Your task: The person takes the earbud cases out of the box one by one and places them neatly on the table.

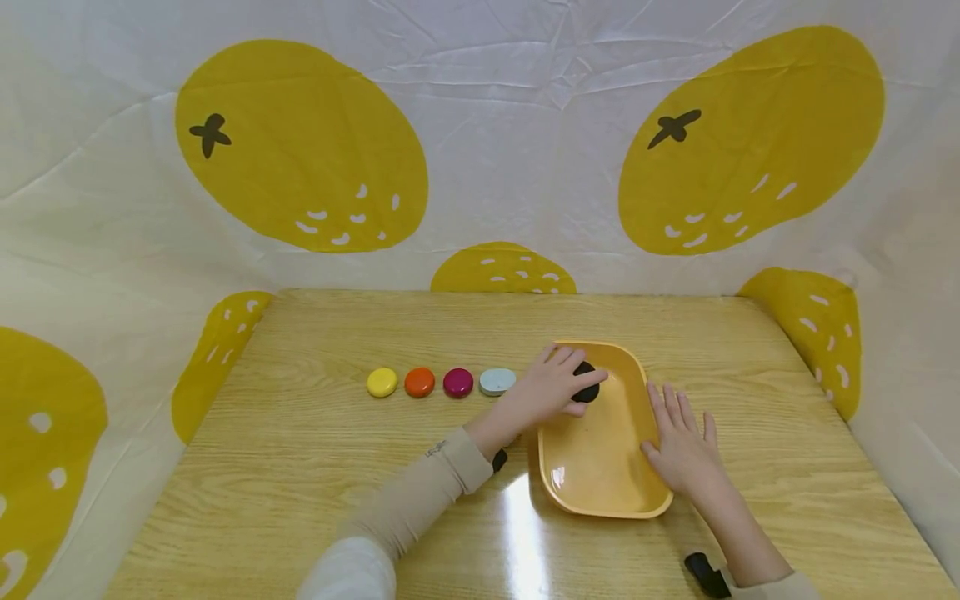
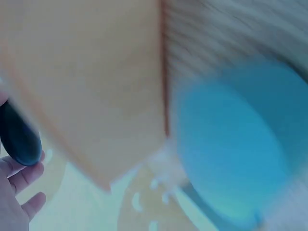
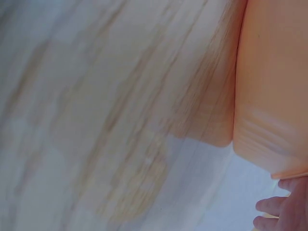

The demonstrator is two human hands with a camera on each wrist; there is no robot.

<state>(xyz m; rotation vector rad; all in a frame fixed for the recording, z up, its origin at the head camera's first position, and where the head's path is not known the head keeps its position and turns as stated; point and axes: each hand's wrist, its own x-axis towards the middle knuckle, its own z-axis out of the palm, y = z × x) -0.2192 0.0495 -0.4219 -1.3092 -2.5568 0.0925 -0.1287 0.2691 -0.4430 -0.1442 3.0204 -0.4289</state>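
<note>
My left hand (image 1: 546,385) grips a smooth black rounded piece (image 1: 587,385) over the far left part of an orange tray (image 1: 600,467). In the left wrist view the dark oval piece (image 2: 20,137) shows at the left edge between the fingers. My right hand (image 1: 684,446) rests its extended fingers against the tray's right rim; in the right wrist view, fingertips (image 3: 272,206) show just under that rim. Left of the tray, glossy rounded pieces lie in a row: yellow (image 1: 382,382), orange (image 1: 419,382), magenta (image 1: 458,383) and pale blue (image 1: 497,382), the last beside my left wrist.
The pieces and tray are on a wooden table (image 1: 315,475). White cloth with yellow fruit prints (image 1: 517,167) hangs behind the table and along both sides. A black strap part (image 1: 707,575) sits at my right wrist. A large blurred blue shape (image 2: 231,149) fills the left wrist view's right.
</note>
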